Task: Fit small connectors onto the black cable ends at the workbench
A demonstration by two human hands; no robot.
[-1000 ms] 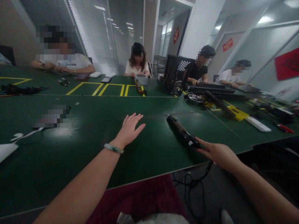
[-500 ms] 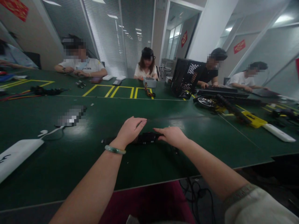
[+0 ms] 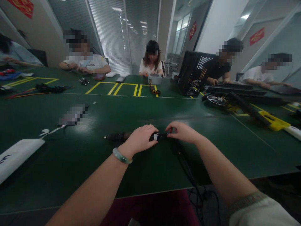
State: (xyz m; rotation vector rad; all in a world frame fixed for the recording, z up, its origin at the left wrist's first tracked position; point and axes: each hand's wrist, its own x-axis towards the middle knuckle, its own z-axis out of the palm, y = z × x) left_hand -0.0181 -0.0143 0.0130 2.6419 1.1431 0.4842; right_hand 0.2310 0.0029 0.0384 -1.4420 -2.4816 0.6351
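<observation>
A black electric screwdriver (image 3: 118, 137) lies across the green table, its metal tip pointing left. My left hand (image 3: 142, 138) is wrapped over the tool's body, and a small white label shows beside the fingertips. At the tool's right end, my right hand (image 3: 184, 131) pinches the cable plug, most of which the fingers hide. From there a black cable (image 3: 187, 166) runs down over the table's front edge. A green bangle (image 3: 122, 156) sits on my left wrist.
To the left lie a white power bank (image 3: 21, 153) and a blurred-out phone (image 3: 74, 114) joined by a cord. A black computer case (image 3: 195, 72) stands at the back right, near a yellow-handled tool (image 3: 274, 121). Several people sit across the table.
My left hand has come down and closed round the screwdriver. My right fingers, earlier stretched out beside its right end, now pinch there. The view has shifted slightly left.
</observation>
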